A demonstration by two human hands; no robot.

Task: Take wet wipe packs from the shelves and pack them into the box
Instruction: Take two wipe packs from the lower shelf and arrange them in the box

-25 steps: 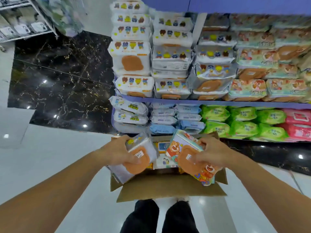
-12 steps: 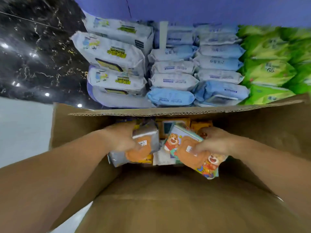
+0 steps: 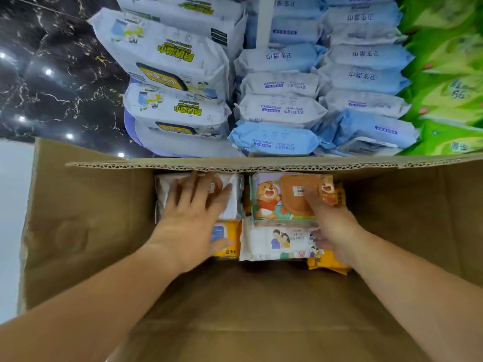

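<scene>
Both my hands are down inside the brown cardboard box [image 3: 86,218]. My left hand [image 3: 193,220] lies flat with spread fingers on a white wipe pack [image 3: 232,202] at the box's far left. My right hand [image 3: 332,226] rests on a bear-print pack with an orange lid [image 3: 282,199] at the far right; its fingers touch the lid. Under them lie an orange pack [image 3: 227,239], a white pack with printed figures [image 3: 277,244] and another orange pack [image 3: 326,265].
Beyond the box's far wall, the bottom shelf holds stacked white-and-yellow packs [image 3: 172,64], pale blue packs [image 3: 279,111] and green packs [image 3: 449,82]. Black marble floor [image 3: 52,82] lies to the left. The near half of the box bottom [image 3: 248,309] is bare cardboard.
Both hands went deeper into the box and laid their two packs flat on the layer below. The grips have loosened to flat hands. The camera moved closer to the box.
</scene>
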